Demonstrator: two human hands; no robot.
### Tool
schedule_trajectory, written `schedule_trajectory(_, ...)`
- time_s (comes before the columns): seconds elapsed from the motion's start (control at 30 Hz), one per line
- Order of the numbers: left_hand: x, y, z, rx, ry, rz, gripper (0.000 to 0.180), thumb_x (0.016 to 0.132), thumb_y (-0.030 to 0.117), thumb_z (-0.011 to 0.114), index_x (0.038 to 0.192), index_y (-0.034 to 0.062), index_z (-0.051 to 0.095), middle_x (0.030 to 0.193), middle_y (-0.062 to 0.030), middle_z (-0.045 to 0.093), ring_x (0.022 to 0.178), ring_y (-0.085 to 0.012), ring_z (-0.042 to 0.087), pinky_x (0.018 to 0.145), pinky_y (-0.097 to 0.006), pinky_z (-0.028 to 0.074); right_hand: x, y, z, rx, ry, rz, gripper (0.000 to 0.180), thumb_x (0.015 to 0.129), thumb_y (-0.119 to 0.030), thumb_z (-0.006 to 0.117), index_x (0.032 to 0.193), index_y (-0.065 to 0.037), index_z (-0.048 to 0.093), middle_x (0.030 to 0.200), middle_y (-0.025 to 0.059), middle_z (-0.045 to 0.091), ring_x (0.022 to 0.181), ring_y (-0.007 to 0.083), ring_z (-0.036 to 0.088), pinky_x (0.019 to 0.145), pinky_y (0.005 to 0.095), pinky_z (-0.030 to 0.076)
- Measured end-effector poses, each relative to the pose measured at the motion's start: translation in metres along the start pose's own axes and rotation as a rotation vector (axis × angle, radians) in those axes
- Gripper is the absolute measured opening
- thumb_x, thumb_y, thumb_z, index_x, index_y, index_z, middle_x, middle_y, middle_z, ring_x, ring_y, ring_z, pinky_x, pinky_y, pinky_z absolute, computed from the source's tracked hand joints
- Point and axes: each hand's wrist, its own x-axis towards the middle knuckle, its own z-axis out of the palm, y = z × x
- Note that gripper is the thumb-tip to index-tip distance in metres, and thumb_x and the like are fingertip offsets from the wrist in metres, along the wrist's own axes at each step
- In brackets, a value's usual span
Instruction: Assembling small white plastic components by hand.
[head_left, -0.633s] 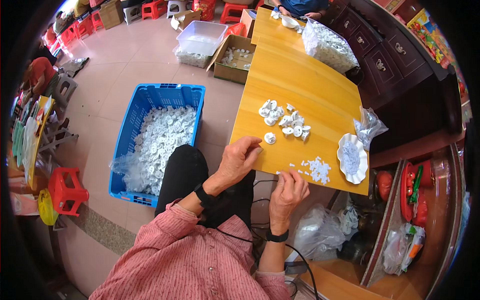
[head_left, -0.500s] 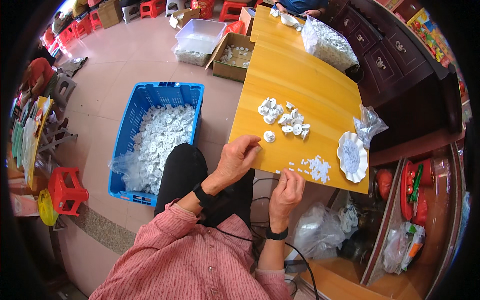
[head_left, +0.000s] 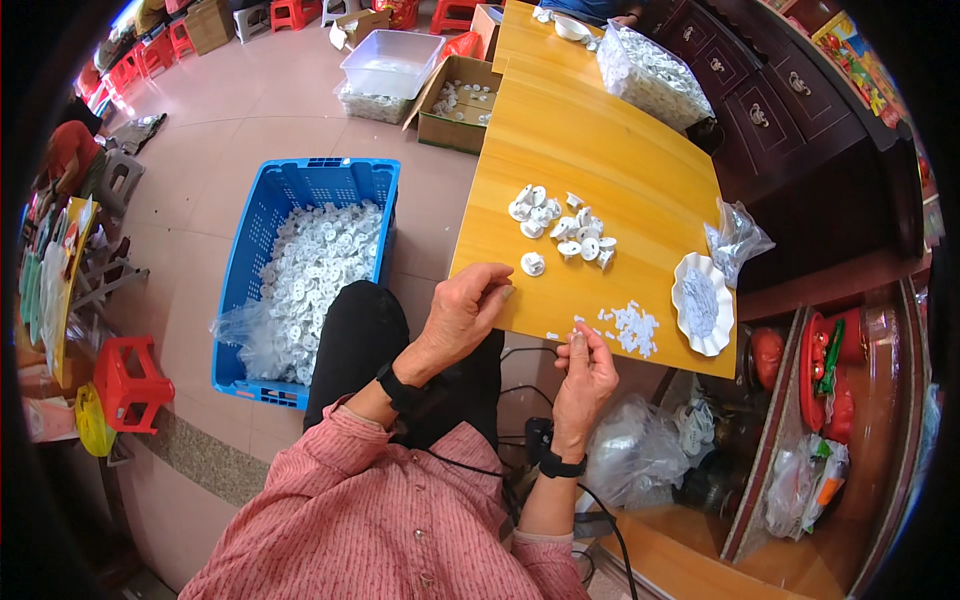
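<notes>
My left hand (head_left: 465,312) is at the near left edge of the yellow wooden table (head_left: 610,150), fingers curled together; whatever they hold is hidden. Just beyond it stands a single round white plastic part (head_left: 532,264) with a raised middle. Over the near edge, my right hand (head_left: 584,385) has thumb and forefinger closed at a tiny white plastic piece; whether they grip it is too small to tell. A loose pile of such small white pieces (head_left: 634,328) lies right of these fingertips. Farther back is a cluster of round white parts (head_left: 583,238).
A scalloped white dish (head_left: 689,336) of small pieces and a clear plastic bag (head_left: 738,240) sit at the table's right edge. To my left, a blue crate (head_left: 245,262) full of white parts stands on the floor. A clear tub (head_left: 655,82) is at the far end.
My right hand has moved forward over the table edge, its fingertips coming to the small white pieces. My left hand keeps nearly the same place and curl. The whole view has shifted slightly.
</notes>
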Motion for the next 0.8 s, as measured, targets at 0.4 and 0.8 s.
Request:
schedule_trajectory(0.4, -0.001, 0.0, 0.001, -0.001, 0.003, 0.004, 0.021, 0.091, 0.001, 0.069, 0.112, -0.0004, 0.065, 0.095, -0.0129, 0.073, 0.087, -0.0189, 0.074, 0.076, -0.03, 0.059, 0.011, 0.007, 0.008, -0.195, 0.05, -0.175, 0.018, 0.096, -0.002, 0.065, 0.112, 0.005, 0.07, 0.098, 0.0113, 0.073, 0.083, 0.0172, 0.07, 0.069, 0.0291, 0.055)
schedule_trajectory(0.8, -0.001, 0.001, 0.001, 0.012, 0.0, 0.008, 0.02, 0.091, 0.002, 0.068, 0.111, -0.0003, 0.065, 0.096, -0.0131, 0.073, 0.087, -0.0196, 0.074, 0.076, -0.03, 0.058, 0.016, 0.0, 0.008, -0.325, 0.041, -0.223, 0.014, 0.094, 0.0, 0.064, 0.105, 0.004, 0.071, 0.1, 0.0139, 0.072, 0.092, 0.0239, 0.07, 0.082, 0.0341, 0.056)
